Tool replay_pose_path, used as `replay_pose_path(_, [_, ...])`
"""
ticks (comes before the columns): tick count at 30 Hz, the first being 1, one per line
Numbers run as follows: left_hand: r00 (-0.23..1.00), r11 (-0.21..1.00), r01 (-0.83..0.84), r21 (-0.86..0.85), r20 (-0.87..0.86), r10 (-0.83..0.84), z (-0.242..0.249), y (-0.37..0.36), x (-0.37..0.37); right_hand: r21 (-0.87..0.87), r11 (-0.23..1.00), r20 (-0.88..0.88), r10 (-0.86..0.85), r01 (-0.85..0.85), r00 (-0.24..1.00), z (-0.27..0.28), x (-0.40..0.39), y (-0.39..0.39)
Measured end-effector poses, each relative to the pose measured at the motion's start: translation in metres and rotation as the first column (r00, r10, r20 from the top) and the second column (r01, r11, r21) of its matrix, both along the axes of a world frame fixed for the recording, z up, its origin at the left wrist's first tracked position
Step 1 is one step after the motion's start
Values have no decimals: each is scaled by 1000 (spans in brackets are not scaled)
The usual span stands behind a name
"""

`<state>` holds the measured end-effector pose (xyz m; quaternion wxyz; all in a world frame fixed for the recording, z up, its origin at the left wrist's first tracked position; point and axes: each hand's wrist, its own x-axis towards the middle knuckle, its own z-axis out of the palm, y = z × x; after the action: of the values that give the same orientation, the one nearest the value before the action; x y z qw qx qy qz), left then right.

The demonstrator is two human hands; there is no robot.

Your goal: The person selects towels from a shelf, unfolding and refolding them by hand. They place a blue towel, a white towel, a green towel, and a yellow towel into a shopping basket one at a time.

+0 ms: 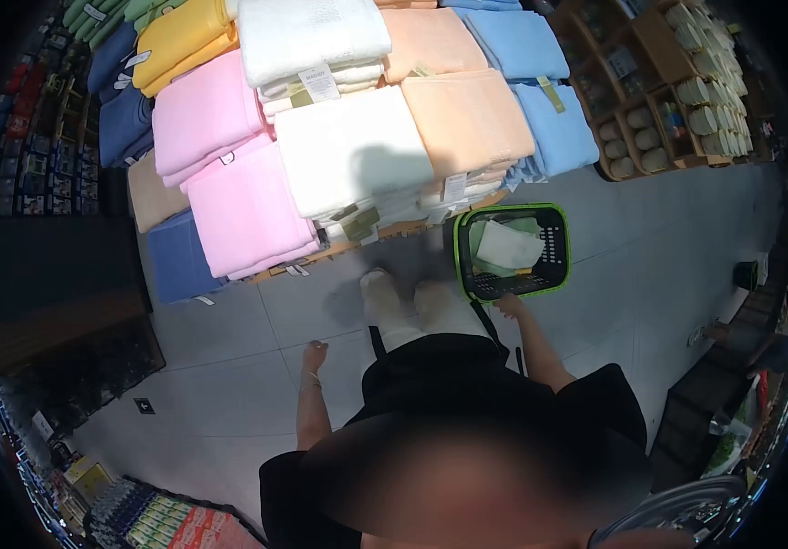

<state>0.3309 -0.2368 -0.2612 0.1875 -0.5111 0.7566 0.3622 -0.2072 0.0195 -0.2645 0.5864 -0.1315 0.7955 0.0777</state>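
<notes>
Overhead view from the head camera, looking down the person's dark-clothed body to pale shoes (403, 306) on a grey tiled floor (229, 366). The right hand (507, 305) reaches forward to the near rim of a black shopping basket (551, 242) with a bright green edge, which sits just in front of the right foot; the fingers appear closed on the rim or a handle there, though the view is too small to tell which. Inside the basket lies a folded pale green towel (506, 245), tilted against the basket's far wall. The left hand (315, 355) hangs at the person's side over the floor, fingers loosely curled and pointing down, holding nothing and touching nothing; a thin bracelet shows at the wrist.

Directly ahead of the shoes stands a low display (339, 247) piled with folded towels in stacks set side by side: pink stack (229, 174) at left, white stack (343, 137) in the middle, peach stack (462, 110) beside it, light blue stack (545, 101) at right, with yellow, green and navy stacks behind on the left. Paper tags hang from several towels. To the right, well apart from the basket, wooden shelves (659, 101) hold rolled pale items
</notes>
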Motion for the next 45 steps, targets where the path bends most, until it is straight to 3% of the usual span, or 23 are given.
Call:
replay_pose_path(1, [921,920,-388,-50,11,389,-3,-12,3,-49,996,-9,71,-71,997,-7,-16,-9])
replay_pose_path(2, [785,784,-618,-53,-106,611,-16,-24,11,-98,991,-38,90,-94,995,-1,-25,-24])
replay_pose_path(3, [493,531,-841,102,-257,831,-22,-31,11,-219,964,-39,146,-151,989,-3,-30,-31])
replay_pose_path(4, [358,420,-895,152,-316,878,-18,-30,-8,-342,917,-55,199,-206,978,-10,-41,-38])
replay_pose_path(6, [86,204,-944,260,-404,911,0,-23,-47,-367,930,-42,-2,-13,999,-56,-51,-33])
replay_pose_path(8, [215,330,-894,304,-355,910,-18,7,-86,-341,924,29,-176,175,984,-87,-51,-27])
replay_pose_path(9, [449,541,-782,309,-321,834,-32,30,-99,-366,930,-95,-20,-16,995,-118,-47,-11])
replay_pose_path(10, [652,716,-621,319,-299,697,-55,50,-113,-377,901,-225,133,-212,965,-165,-42,0])
replay_pose_path(11, [846,876,-447,179,-233,479,-82,81,-123,-362,840,-354,278,-405,893,-198,-44,4])
replay_pose_path(12, [955,981,-170,97,-230,188,-105,113,-131,-312,932,-285,94,-185,954,-183,-35,-8])
replay_pose_path(15, [981,931,-139,338,-79,175,-109,183,-177,-380,918,-279,7,-117,960,-208,-15,-21])
replay_pose_path(16, [989,916,-112,386,-51,142,-106,196,-188,-327,945,-193,-37,-29,981,-195,-14,-36])
replay_pose_path(19, [912,856,-312,413,-122,391,-117,239,-190,-438,888,-386,-48,-137,921,-247,5,-37])
replay_pose_path(22, [815,771,-440,459,-156,558,-117,256,-171,-401,914,-374,-102,-62,922,-264,14,-38])
replay_pose_path(25, [727,623,-527,578,-73,683,-145,268,-124,-451,889,-437,-145,-77,888,-270,29,-39])
replay_pose_path(28, [650,550,-663,508,25,760,-153,260,-91,-481,858,-478,-85,-180,874,-289,42,-16])
replay_pose_path(31, [809,748,-554,364,26,587,-175,258,-55,-401,904,-450,-55,-146,891,-273,65,-9])
replay_pose_path(35, [638,560,-664,496,-17,770,-160,250,-68,-400,894,-406,24,-202,914,-260,81,-4])
replay_pose_path(38, [588,455,-665,592,40,808,-158,249,-82,-402,885,-390,66,-234,919,-260,88,-18])
replay_pose_path(40, [615,499,-647,576,9,788,-158,250,-93,-375,896,-368,91,-237,925,-254,93,-32])
replay_pose_path(44, [625,531,-605,593,-58,778,-160,245,-106,-462,849,-385,68,-256,920,-248,94,-46])
replay_pose_path(45, [644,551,-593,587,-66,762,-162,244,-107,-531,827,-320,8,-187,947,-249,89,-45])
